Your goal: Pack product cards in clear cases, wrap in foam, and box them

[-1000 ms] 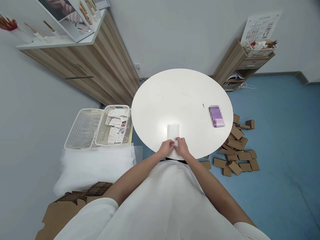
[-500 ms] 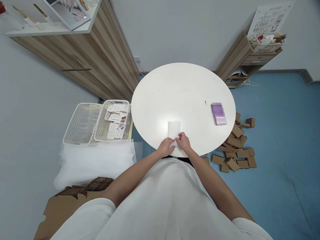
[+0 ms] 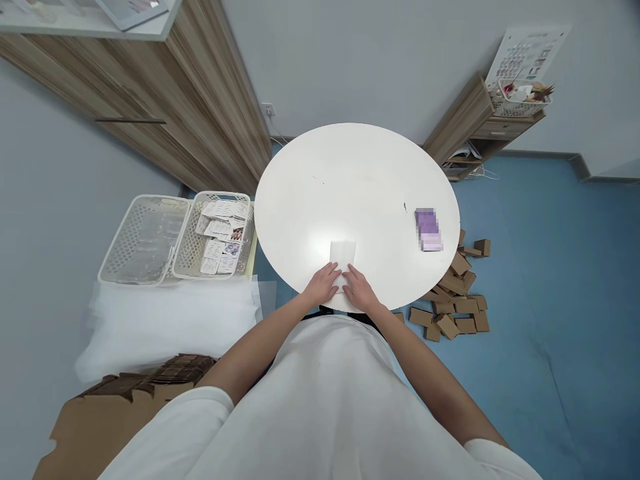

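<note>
A small white translucent packing sheet or sleeve (image 3: 343,251) lies near the front edge of the round white table (image 3: 365,167); which of the two it is, I cannot tell. My left hand (image 3: 321,285) rests on its left side with the fingers stretched out. From the right, my right hand (image 3: 360,290) lies over the other side, fingers also extended. Both hands cover the sheet's near part, while its far end shows flat. Farther right on the tabletop sits a blurred purple item (image 3: 429,230).
Left of the table stand a basket of clear plastic pieces (image 3: 143,240) and a basket of printed cards (image 3: 220,240). White sheeting (image 3: 170,320) and flat cardboard (image 3: 115,427) lie nearer. Small brown boxes (image 3: 465,305) are piled on the floor at right.
My fingers have gone from pinching at the sheet's near part to lying stretched out over it. The sheet now looks flatter. The whole view has shifted slightly.
</note>
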{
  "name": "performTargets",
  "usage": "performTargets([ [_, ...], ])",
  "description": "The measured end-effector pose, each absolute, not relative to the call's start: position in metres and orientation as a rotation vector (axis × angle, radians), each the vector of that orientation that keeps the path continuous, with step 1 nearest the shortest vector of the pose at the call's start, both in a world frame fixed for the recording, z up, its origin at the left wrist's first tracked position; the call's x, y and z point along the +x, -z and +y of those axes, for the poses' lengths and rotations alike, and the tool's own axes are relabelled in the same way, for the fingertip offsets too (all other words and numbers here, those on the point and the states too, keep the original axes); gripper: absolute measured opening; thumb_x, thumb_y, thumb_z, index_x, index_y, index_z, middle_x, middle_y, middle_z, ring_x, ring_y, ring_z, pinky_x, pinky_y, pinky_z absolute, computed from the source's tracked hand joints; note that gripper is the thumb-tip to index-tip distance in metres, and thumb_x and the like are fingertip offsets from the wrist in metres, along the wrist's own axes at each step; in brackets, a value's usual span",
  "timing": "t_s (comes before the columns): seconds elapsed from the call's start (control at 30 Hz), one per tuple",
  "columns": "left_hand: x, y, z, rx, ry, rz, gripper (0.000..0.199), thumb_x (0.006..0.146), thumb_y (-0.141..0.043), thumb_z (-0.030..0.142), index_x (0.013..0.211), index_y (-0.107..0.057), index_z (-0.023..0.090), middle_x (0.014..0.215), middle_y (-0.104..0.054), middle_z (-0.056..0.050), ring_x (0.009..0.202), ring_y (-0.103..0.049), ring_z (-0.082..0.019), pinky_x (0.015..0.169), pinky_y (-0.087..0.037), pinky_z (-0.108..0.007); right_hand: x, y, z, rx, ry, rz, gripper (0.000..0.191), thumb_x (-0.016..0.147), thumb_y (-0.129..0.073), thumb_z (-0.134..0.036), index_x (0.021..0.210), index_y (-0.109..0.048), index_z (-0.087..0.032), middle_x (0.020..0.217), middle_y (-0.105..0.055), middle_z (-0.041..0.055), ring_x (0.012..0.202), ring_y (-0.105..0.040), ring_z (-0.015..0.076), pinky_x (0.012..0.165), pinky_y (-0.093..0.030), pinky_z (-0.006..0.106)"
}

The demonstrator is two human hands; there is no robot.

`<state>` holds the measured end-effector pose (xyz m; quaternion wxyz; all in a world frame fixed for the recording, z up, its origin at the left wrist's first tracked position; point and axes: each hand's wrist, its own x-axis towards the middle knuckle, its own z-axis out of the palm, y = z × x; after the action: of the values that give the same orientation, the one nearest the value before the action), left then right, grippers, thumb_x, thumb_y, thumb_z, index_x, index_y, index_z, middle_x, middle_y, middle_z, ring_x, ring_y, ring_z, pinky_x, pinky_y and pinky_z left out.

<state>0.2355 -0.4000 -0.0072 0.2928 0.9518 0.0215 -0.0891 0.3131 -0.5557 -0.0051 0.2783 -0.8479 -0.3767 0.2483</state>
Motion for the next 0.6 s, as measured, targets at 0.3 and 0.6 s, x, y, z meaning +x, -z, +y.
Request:
performTargets([
  [0.3,0.227,0.002,-0.4,2.44,0.28,-0.101,0.06,0.067,-0.062,0.028,0.122,-0.042,0.016,0.137,-0.035,-0.012,0.126,-0.029,-0.028,0.104,-0.026,-0.043,0.31,0.003,-0.567,-2.318,-0.733,-1.286,0.061,0.065,-0.058,-0.009,0.122,-0.038,-0.019,0.136,-0.031,0.0143,0.122,-0.033,0.0293,0.096,-0.033,0.047],
  [0.6,0.236,-0.005,-0.394,2.327,0.337,-0.046,0.062,0.062,-0.058,0.02,0.122,-0.042,0.017,0.127,-0.046,-0.009,0.117,-0.038,-0.028,0.095,-0.036,-0.038,0.331,-0.019,-0.564,-2.217,-0.911,-1.173,0.054,0.061,-0.058,-0.018,0.114,-0.045,-0.016,0.117,-0.048,0.0113,0.099,-0.048,0.0227,0.082,-0.04,0.034],
])
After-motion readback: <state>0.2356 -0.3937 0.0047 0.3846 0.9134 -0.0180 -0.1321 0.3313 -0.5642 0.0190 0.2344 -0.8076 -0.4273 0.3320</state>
